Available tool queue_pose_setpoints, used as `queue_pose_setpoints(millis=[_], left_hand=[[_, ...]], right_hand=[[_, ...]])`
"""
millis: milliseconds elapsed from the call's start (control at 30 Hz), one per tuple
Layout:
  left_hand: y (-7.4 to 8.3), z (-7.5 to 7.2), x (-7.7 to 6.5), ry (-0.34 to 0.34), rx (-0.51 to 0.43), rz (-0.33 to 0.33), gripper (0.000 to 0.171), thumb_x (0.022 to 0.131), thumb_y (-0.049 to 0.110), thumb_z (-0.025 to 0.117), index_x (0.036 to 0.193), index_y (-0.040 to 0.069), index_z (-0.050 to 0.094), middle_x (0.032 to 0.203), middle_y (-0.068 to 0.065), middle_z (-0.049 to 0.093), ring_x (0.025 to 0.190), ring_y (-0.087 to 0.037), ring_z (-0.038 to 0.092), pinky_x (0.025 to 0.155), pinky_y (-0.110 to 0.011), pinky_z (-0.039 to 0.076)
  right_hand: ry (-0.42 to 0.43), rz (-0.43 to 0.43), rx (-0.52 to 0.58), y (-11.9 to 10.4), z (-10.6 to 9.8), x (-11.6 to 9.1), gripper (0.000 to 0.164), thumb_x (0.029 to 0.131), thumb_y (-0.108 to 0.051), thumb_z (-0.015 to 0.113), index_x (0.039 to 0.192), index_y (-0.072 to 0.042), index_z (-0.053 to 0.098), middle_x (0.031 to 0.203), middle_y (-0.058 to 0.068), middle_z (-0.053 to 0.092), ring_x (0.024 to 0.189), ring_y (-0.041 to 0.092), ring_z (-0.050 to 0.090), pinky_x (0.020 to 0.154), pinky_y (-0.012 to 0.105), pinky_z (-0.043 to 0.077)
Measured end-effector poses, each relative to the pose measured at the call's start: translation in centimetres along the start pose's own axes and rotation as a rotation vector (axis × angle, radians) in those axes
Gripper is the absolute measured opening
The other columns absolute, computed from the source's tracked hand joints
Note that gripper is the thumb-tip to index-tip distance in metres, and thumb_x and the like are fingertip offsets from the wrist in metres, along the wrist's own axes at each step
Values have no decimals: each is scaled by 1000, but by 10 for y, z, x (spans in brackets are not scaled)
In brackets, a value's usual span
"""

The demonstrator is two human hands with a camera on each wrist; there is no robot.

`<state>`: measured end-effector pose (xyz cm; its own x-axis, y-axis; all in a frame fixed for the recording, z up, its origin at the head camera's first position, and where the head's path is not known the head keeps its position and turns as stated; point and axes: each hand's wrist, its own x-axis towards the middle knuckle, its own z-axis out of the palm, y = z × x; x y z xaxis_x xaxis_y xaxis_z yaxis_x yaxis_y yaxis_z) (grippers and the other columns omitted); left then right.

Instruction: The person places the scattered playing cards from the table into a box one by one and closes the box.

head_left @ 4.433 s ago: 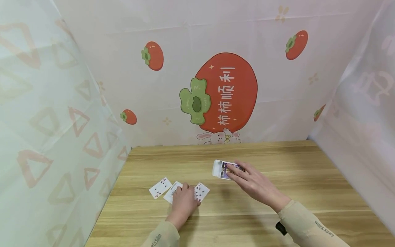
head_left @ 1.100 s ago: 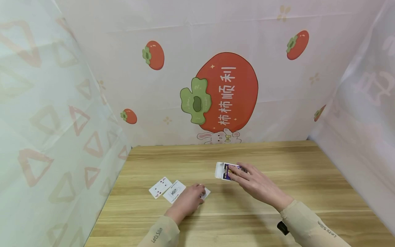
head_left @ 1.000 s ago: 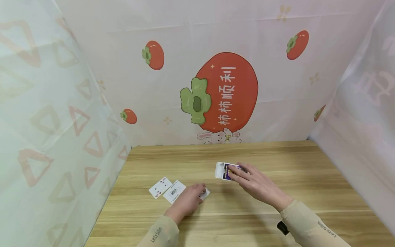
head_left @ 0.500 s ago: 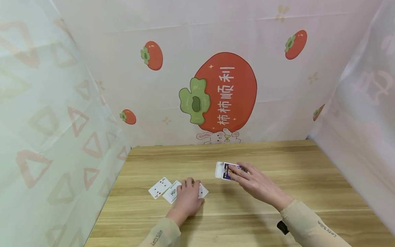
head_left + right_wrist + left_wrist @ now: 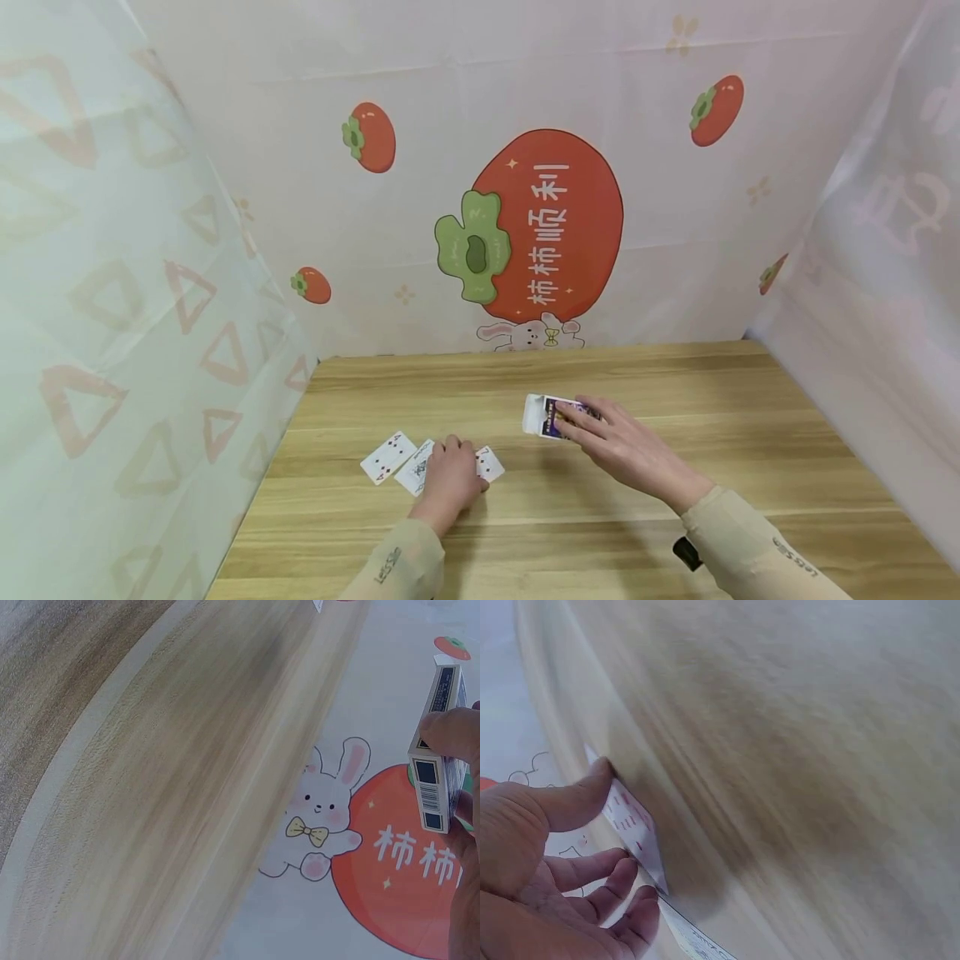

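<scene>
My left hand (image 5: 452, 475) is over the seven of diamonds playing card (image 5: 488, 464) on the wooden table, covering its left part. In the left wrist view, the thumb and curled fingers (image 5: 641, 900) hold that card (image 5: 630, 817) across its edges, and it lies at or very near the tabletop. To the left lie a joker card (image 5: 412, 473), partly hidden by the hand, and a four of diamonds (image 5: 388, 457). My right hand (image 5: 626, 446) grips a purple-and-white playing card box (image 5: 553, 417), its white end flap facing left; the right wrist view shows the thumb on the box (image 5: 435, 780).
The wooden table (image 5: 600, 533) ends at a white backdrop (image 5: 675, 250) printed with persimmons and a rabbit. Fabric walls (image 5: 135, 333) close in the left and right sides. A black object (image 5: 686, 553) sits by the right sleeve.
My left hand shifted right over the seven of diamonds, then came back left. That card is turned slightly. The right hand keeps the box almost in place.
</scene>
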<state>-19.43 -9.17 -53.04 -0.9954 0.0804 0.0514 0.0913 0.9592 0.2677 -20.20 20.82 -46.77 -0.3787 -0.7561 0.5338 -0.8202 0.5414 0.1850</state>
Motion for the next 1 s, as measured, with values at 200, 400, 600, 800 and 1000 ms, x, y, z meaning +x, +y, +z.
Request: queue_pose_setpoints(millis=[200,400,600,800,1000], left_hand=[[8,-10,-2,-22,-21,-5,35,70,15,89,89,0,64,96,-17,57,96,-36,47,83,-50,45],[9,-12,0,-49,-22,-22,28,68,6,84,84,1,62,96,-16,52,96,-35,42,83,-49,41],[-1,-3,6,-112,-87,-73,42,65,9,87,95,-3,59,102,-18,47,101,-37,40,88,-53,40],[-7,-6,7,-151,-176,-53,54,65,11,91,99,5,50,98,-14,48,95,-35,44,87,-55,39],[-11,-16,1,-162,-291,35,47,78,5,82,105,12,44,84,-6,59,76,-23,56,72,-42,47]], right_hand=[[13,-6,-5,0,1,-1,81,68,-7,94,142,-15,62,143,4,62,123,32,60,91,47,60],[17,-6,-6,-1,1,0,81,68,-7,94,142,-16,62,144,3,62,124,32,60,91,47,60],[29,-18,-3,0,1,1,82,66,-5,94,141,-14,63,142,5,63,123,33,60,91,48,60],[22,-13,2,1,3,1,81,67,-5,94,141,-14,62,143,5,63,123,33,60,91,49,60],[24,-17,9,1,3,-1,83,67,-5,94,142,-15,62,144,5,62,123,34,60,92,49,60]])
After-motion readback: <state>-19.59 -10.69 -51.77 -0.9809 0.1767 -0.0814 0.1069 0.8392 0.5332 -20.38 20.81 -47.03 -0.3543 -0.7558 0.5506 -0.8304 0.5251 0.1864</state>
